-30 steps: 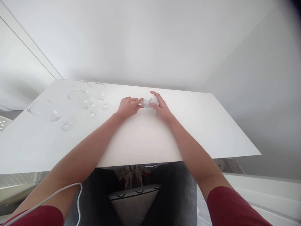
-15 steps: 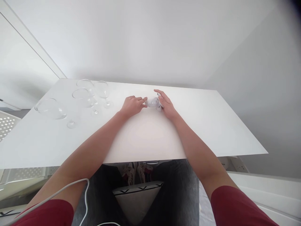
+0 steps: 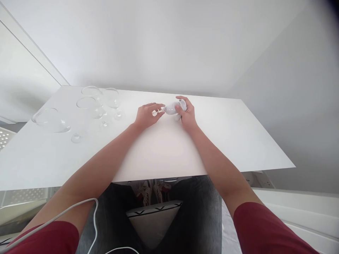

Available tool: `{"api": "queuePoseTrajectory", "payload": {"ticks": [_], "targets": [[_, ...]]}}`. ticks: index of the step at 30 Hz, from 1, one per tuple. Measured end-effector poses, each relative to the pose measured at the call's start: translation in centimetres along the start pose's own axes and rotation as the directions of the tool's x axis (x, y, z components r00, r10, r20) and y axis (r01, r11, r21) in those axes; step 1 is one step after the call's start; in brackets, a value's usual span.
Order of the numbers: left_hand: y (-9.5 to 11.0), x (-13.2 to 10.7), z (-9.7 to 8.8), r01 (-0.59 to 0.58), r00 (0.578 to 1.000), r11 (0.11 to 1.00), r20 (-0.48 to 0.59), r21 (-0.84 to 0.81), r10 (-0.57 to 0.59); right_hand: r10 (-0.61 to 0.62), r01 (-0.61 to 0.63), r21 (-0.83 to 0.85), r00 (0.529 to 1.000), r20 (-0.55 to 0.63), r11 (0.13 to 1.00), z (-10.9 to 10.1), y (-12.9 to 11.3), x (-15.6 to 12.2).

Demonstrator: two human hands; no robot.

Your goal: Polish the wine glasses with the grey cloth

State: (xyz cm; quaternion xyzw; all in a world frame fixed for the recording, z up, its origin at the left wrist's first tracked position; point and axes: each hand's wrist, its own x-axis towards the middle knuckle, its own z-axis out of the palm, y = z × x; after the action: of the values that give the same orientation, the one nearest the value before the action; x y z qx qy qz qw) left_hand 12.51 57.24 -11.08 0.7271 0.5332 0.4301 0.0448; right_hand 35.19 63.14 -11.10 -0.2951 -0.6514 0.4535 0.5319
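A small clear wine glass (image 3: 170,108) lies on its side in the air between my two hands, above the white table (image 3: 164,151). My left hand (image 3: 148,114) pinches its stem end between thumb and fingertips. Around the rim end curls my right hand (image 3: 188,114), thumb on the near side of the bowl. Pale, crumpled material like a white cloth (image 3: 178,117) shows under that hand, pressed against the glass; its full shape is hidden by the fingers.
Several clear stemmed glasses stand upright on the table's left part, the nearest being a large wine glass (image 3: 51,120). A white cable (image 3: 96,215) runs across my left forearm. The wall (image 3: 164,46) rises behind the table's back edge.
My right hand has turned and closed further around the rim end, its thumb now over the bowl. The glass has risen slightly, and the left fingers have shifted along the stem end.
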Motion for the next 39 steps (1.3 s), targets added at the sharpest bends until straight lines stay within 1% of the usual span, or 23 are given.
{"api": "queuePoseTrajectory", "payload": {"ticks": [1, 3, 5, 7, 10, 11, 13, 15, 16, 17, 18, 20, 22, 24, 25, 27, 29, 31, 33, 34, 36, 37, 39], "targets": [[0.1, 0.0, 0.1, -0.049, 0.999, 0.999, -0.014, -0.017, 0.049, 0.041, -0.039, 0.050, 0.998, -0.038, 0.998, 0.2, 0.4, 0.1], [0.1, 0.1, 0.1, -0.105, 0.994, 0.992, -0.023, -0.068, 0.103, 0.123, -0.117, 0.127, 0.991, -0.045, 0.985, 0.4, 0.9, 0.3], [0.1, 0.3, 0.1, -0.082, 0.995, 0.988, -0.059, -0.127, 0.075, 0.158, -0.156, 0.146, 0.987, -0.004, 0.977, 0.5, 0.7, 0.2], [-0.2, 0.5, 0.1, 0.005, 0.988, 0.981, -0.150, -0.195, -0.035, 0.126, -0.131, 0.108, 0.991, 0.051, 0.985, 0.6, 0.1, -0.1], [-0.9, 0.8, 0.0, 0.177, 0.933, 0.929, -0.245, -0.327, -0.264, 0.038, -0.037, -0.012, 0.984, 0.175, 0.999, 0.7, -1.2, -0.8], [-1.2, 0.9, 0.0, 0.234, 0.911, 0.897, -0.236, -0.376, -0.337, 0.013, -0.001, -0.052, 0.975, 0.220, 0.999, 0.8, -1.6, -1.0], [-1.7, 1.0, 0.0, 0.342, 0.872, 0.814, -0.163, -0.469, -0.461, -0.028, 0.067, -0.118, 0.953, 0.300, 0.991, 1.1, -2.1, -1.3], [-1.9, 1.1, 0.0, 0.420, 0.837, 0.728, -0.078, -0.542, -0.541, -0.056, 0.115, -0.154, 0.938, 0.343, 0.981, 1.4, -2.0, -1.4], [-1.8, 1.2, -0.1, 0.433, 0.829, 0.698, -0.053, -0.571, -0.557, -0.061, 0.119, -0.154, 0.940, 0.336, 0.981, 1.5, -1.8, -1.3], [-1.6, 1.2, -0.1, 0.423, 0.833, 0.685, -0.044, -0.593, -0.552, -0.056, 0.103, -0.140, 0.950, 0.307, 0.985, 1.6, -1.5, -1.2], [-1.4, 1.1, -0.1, 0.391, 0.850, 0.693, -0.052, -0.605, -0.525, -0.040, 0.070, -0.109, 0.965, 0.261, 0.992, 1.6, -1.0, -0.9], [-0.8, 1.1, -0.2, 0.288, 0.907, 0.756, -0.086, -0.588, -0.413, 0.035, -0.035, -0.004, 0.989, 0.146, 0.999, 1.5, 0.1, -0.4], [-0.4, 1.0, -0.1, 0.172, 0.961, 0.838, -0.099, -0.517, -0.259, 0.143, -0.150, 0.102, 0.987, 0.073, 0.983, 1.1, 1.0, 0.0], [-0.3, 0.9, 0.0, 0.104, 0.982, 0.888, -0.093, -0.449, -0.162, 0.219, -0.227, 0.157, 0.973, 0.066, 0.961, 0.8, 1.4, 0.1], [-0.4, 0.9, 0.1, 0.103, 0.982, 0.894, -0.097, -0.436, -0.160, 0.229, -0.240, 0.160, 0.970, 0.082, 0.958, 0.7, 1.3, 0.1], [-0.9, 1.0, 0.3, 0.168, 0.961, 0.867, -0.116, -0.469, -0.250, 0.188, -0.204, 0.121, 0.974, 0.129, 0.971, 0.8, 0.7, -0.2], [-1.5, 1.1, 0.4, 0.286, 0.913, 0.787, -0.093, -0.546, -0.397, 0.093, -0.101, 0.035, 0.981, 0.171, 0.994, 1.0, -0.3, -0.6], [-1.8, 1.3, 0.4, 0.400, 0.860, 0.696, -0.019, -0.596, -0.511, 0.002, 0.008, -0.050, 0.982, 0.190, 0.999, 1.2, -1.3, -0.9], [-2.0, 1.5, 0.3, 0.483, 0.817, 0.643, 0.041, -0.594, -0.576, -0.035, 0.055, -0.095, 0.980, 0.196, 0.994, 1.3, -2.1, -1.1], [-2.0, 1.6, 0.2, 0.504, 0.805, 0.636, 0.050, -0.584, -0.592, -0.035, 0.056, -0.100, 0.979, 0.199, 0.993, 1.4, -2.3, -1.2], [-2.0, 1.6, 0.1, 0.498, 0.812, 0.662, 0.033, -0.560, -0.583, -0.023, 0.043, -0.091, 0.977, 0.210, 0.995, 1.5, -2.3, -1.2], [-2.0, 1.6, 0.1, 0.470, 0.832, 0.695, 0.010, -0.544, -0.555, -0.015, 0.032, -0.078, 0.977, 0.212, 0.996, 1.5, -2.1, -1.2], [-1.7, 1.5, 0.1, 0.356, 0.894, 0.800, -0.074, -0.483, -0.443, 0.017, -0.014, -0.017, 0.984, 0.176, 1.000, 1.4, -1.3, -0.9]]}}
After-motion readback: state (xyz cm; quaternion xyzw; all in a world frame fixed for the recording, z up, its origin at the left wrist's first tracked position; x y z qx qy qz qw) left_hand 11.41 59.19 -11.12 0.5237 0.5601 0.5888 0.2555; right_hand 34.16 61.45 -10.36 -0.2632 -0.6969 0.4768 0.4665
